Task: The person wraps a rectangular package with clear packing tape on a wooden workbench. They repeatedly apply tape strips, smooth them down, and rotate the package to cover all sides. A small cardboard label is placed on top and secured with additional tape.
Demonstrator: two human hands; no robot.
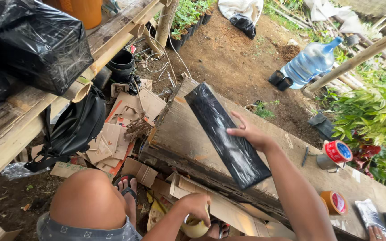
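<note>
Counter (193, 138) of rough planks carries the long black plastic bag (227, 134), lying flat and slantwise on it. It looks light, limp and slick; I judge an end edge the best hold. My right hand (251, 134) presses its right edge, fingers spread. Below the counter's front, my left hand (196, 206) is closed on a tape roll (194, 226).

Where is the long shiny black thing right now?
The long black plastic package lies slantwise on the wooden bench, mid-picture, under the right hand, left of the red tape roll.
</note>
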